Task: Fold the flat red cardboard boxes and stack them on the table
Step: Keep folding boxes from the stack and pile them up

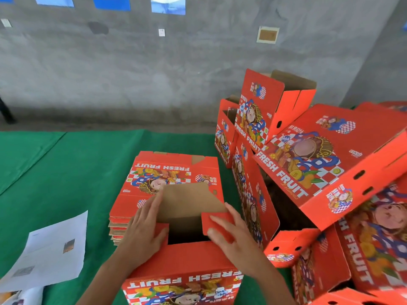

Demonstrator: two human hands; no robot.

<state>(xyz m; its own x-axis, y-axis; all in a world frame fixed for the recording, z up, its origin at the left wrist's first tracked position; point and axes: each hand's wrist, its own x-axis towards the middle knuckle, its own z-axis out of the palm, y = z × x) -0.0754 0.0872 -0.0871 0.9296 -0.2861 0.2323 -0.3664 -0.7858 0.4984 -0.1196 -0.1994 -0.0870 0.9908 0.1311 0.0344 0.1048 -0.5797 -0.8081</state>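
Green-covered table [66, 172] filled the lower frame, a grey concrete wall [154, 69] behind it.

Right side: a loose heap of folded boxes [319, 164], tilted against one another at odd angles, several with open ends showing. Not a tidy stack.

Centre of table: stack of flat boxes [167, 179], printed face up, lying just beyond the hands. Several sheets deep by the edges visible at its near-left corner.

Nearest the camera: the box in hand [185, 260], standing upright with its open end up, dark interior visible. The brown far flap [189, 201] leaned up and back over the flat stack.

Left of the work: white printed sheet [50, 249], lying flat, apart from the boxes.

Left hand [143, 230] lay across the left small flap [161, 230], fingers fairly straight, pressing rather than clasping. Right hand [229, 232] did the same on the right small flap [217, 223], fingers extended over it, thumb at its inner edge. Neither hand was clamped around anything.

Judged step: closing one end, side flaps being pushed inward. Next move would call for holding both side flaps down while bringing the brown flap over them, then setting the box with the heap at right.
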